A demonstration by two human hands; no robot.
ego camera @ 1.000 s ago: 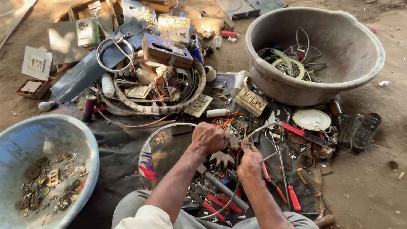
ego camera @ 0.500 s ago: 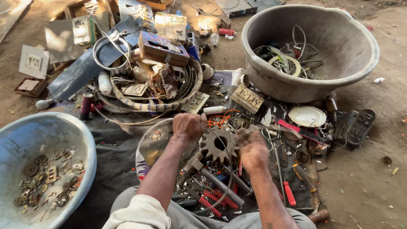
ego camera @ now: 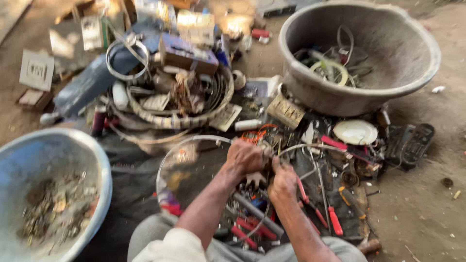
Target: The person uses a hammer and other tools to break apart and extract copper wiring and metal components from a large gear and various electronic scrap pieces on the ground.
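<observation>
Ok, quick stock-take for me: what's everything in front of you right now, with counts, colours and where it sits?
toothed gear: one, dark metal, between both hands, mostly hidden
grey basin: one, top right, holds wires and a pale ring
blue basin: one, bottom left, holds small rusty scrap
coiled hose: one, striped grey, upper middle, ringed around junk
red-handled pliers: a few, exact count blurred, right of the hands
white disc: one, below the grey basin
white wall plate: one, far left
black cloth: one, under the pile
left hand: gripping the gear from the left
right hand: gripping the gear from the right
</observation>
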